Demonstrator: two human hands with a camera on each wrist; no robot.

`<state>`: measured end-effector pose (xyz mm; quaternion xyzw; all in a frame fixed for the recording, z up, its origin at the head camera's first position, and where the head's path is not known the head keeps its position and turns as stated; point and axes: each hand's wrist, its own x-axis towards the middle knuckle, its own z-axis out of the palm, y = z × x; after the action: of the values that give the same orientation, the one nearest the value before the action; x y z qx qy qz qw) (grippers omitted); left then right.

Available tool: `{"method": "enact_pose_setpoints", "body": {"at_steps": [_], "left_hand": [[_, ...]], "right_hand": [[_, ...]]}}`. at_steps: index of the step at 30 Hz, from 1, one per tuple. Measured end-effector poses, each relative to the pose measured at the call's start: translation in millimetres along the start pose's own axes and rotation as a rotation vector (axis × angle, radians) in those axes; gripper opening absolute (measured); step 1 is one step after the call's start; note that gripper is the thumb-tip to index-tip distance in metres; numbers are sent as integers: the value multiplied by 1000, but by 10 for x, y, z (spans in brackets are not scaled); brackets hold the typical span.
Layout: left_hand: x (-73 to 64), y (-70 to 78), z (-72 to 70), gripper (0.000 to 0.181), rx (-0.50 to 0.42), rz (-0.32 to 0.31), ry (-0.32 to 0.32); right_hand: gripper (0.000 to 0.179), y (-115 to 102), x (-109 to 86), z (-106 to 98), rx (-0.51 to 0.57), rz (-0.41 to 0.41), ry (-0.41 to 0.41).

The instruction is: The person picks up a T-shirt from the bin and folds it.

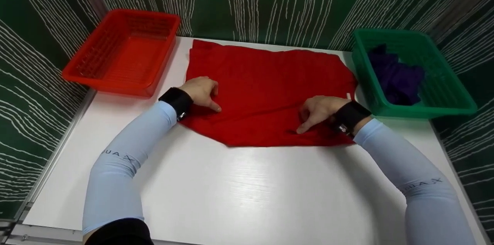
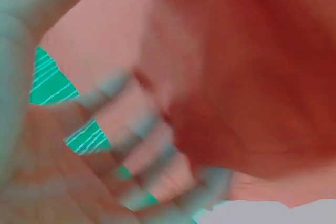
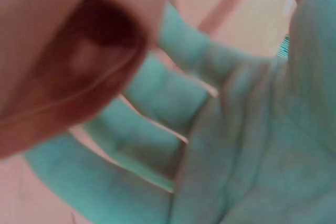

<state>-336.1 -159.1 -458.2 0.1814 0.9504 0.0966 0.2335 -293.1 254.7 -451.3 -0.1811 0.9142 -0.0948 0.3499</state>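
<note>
A red cloth (image 1: 270,79) lies spread over the white table, with low creases across its front half. My left hand (image 1: 202,92) is at the cloth's left side, thumb pointing inward. In the left wrist view its blurred fingers (image 2: 144,129) are spread and loosely extended against the fabric. Over the front right part of the cloth is my right hand (image 1: 320,110), its thumb stretched toward the front edge. The right wrist view shows lightly bent fingers (image 3: 152,93) whose tips go behind a raised fold (image 3: 79,72) of the cloth.
A red plastic basket (image 1: 150,83) stands at the back left. At the back right is a green basket (image 1: 444,112) holding a crumpled purple cloth (image 1: 397,79). Dark green panels with white lines (image 1: 262,5) enclose the table (image 1: 247,191) at the back and sides.
</note>
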Motion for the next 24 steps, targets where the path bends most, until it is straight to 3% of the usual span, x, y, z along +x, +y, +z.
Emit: {"method": "enact_pose_setpoints", "body": {"at_steps": [2, 5, 9, 13, 19, 24], "left_hand": [[-56, -39, 33, 56, -30, 50, -2], [-126, -65, 51, 57, -34, 75, -41], [-204, -92, -8, 72, -30, 17, -128], [-262, -103, -95, 77, -2, -43, -187], [-308, -105, -88, 76, 51, -111, -115], [-302, -76, -8, 97, 125, -130, -48]], "right_hand": [[47, 20, -23, 6, 28, -48, -53], [38, 38, -47, 34, 35, -100, -111], [30, 13, -58, 88, 28, -162, -188], [39, -21, -71, 143, 13, -228, -250], [54, -27, -107, 174, 15, -177, -281], [41, -19, -142, 165, 6, -100, -135]]}}
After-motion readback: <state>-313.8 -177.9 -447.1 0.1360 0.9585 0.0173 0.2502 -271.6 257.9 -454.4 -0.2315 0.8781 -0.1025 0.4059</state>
